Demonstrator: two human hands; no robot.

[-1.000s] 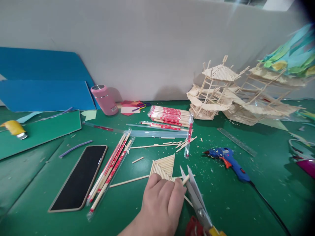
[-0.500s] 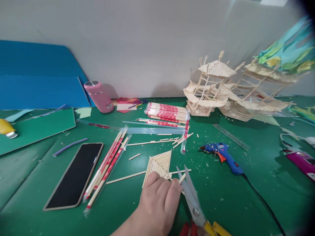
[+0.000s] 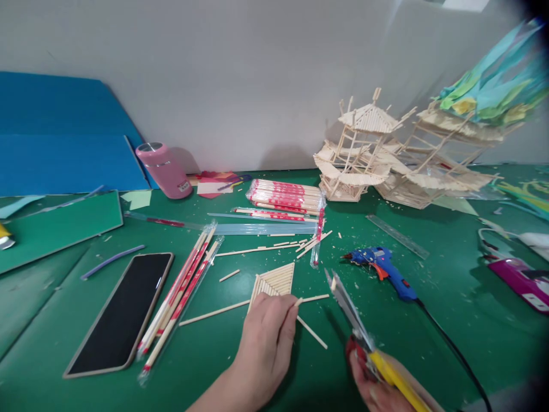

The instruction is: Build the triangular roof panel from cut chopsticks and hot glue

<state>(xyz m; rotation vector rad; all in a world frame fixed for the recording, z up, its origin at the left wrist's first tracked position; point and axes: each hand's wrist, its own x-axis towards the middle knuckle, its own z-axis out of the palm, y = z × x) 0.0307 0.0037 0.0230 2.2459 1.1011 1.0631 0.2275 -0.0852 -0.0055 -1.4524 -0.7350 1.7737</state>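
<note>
My left hand [image 3: 268, 337] is closed, thumb and fingers pinching a short piece of wooden stick [image 3: 299, 301]. It hovers over the near part of a small panel of sticks [image 3: 277, 279] laid side by side, hiding some of it. Loose sticks [image 3: 312, 333] lie beside and under the hand. My right hand [image 3: 377, 389] grips scissors [image 3: 354, 312] with red and yellow handles, their blades nearly together and pointing away from me. A pale bit shows near the blade tips; I cannot tell whether it is caught between them.
A blue glue gun [image 3: 380, 264] with a cord lies at right, near a clear ruler [image 3: 397, 236]. Wrapped chopsticks [image 3: 182, 297] and a phone [image 3: 122, 315] are at left. Behind are a pink bottle [image 3: 165, 171], a chopstick bundle [image 3: 287, 194] and stick-built pavilions [image 3: 369, 149].
The scissors have lifted and moved right, away from my left hand, and their blades have come closer together. My left hand has turned, showing the stick piece in its pinch.
</note>
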